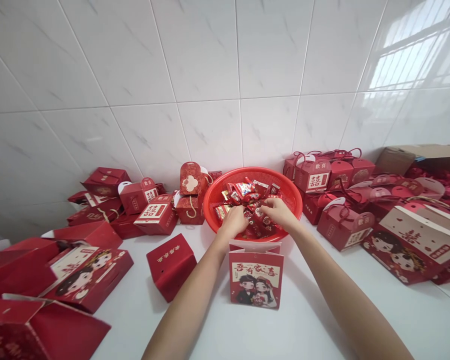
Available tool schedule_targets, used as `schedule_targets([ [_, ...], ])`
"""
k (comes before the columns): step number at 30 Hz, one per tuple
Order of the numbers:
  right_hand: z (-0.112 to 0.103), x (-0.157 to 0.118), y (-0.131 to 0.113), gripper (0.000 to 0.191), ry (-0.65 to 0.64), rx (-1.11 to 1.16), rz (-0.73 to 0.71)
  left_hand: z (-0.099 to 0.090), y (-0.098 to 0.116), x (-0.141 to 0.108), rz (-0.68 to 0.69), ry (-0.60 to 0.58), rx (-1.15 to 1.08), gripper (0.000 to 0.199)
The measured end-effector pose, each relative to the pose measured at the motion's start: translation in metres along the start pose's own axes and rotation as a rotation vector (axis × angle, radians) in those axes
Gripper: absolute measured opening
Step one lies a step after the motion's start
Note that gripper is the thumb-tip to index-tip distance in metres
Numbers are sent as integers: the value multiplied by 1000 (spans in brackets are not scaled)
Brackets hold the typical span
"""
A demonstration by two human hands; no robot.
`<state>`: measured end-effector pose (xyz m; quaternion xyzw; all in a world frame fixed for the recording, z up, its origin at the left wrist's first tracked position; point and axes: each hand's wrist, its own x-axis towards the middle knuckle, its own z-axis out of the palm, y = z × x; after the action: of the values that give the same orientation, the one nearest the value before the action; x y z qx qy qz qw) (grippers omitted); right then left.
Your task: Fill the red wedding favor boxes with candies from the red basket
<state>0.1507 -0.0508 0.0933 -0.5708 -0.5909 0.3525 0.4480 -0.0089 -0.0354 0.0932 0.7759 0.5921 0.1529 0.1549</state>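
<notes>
A round red plastic basket (292,192) with perforated walls holds many small wrapped candies (260,227), mostly red. Both of my hands reach into it. My left hand (235,221) is among the candies left of the middle, its fingertips hidden in the pile. My right hand (278,211) is at the right side of the candies, fingers bent and thumb side towards the left hand; what its fingertips touch is too small to make out. Between my forearms, in front of the basket, a red and cream box (255,280) with a cartoon couple stands upright, its top seemingly open.
A plain red box (171,267) lies left of my left forearm. Several red gift boxes (157,215) crowd the left side, and more (345,227) are grouped at the right. A cardboard carton (397,160) stands at the far right. White wall tiles (210,130) rise behind.
</notes>
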Motion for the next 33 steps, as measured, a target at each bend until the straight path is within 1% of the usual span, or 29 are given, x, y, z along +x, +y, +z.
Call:
schedule_targets([
  [2, 0, 0, -2, 10, 24, 38, 2, 1, 2, -6, 20, -54, 84, 47],
  [5, -1, -2, -6, 9, 45, 126, 11, 2, 3, -12, 37, -125, 162, 81],
  [6, -1, -3, -8, 9, 50, 160, 16, 2, 3, -13, 51, -141, 181, 86],
  [7, -1, -4, -10, 10, 55, 192, 23, 2, 2, -13, 80, -153, 195, 86],
  [8, -1, -5, -11, 11, 60, 222, 29, 2, 1, -12, 117, -163, 200, 81],
  [11, -2, -8, -16, 8, 84, 293, 47, 0, 0, -7, 214, -180, 174, 58],
  [13, -3, -8, -19, 10, 120, 324, 42, -2, 2, -4, 225, -185, 168, 48],
  [15, -3, -7, -20, 13, 150, 351, 33, -5, 5, -2, 220, -192, 179, 43],
  [20, -4, -5, -20, 14, 137, 340, 23, -9, 10, -3, 192, -224, 198, 42],
  [25, -3, -7, -19, 16, 99, 314, 15, -8, 8, -4, 196, -210, 200, 44],
  [33, -3, -5, -14, 17, 103, 268, 1, -6, 7, -4, 202, -206, 184, 46],
])
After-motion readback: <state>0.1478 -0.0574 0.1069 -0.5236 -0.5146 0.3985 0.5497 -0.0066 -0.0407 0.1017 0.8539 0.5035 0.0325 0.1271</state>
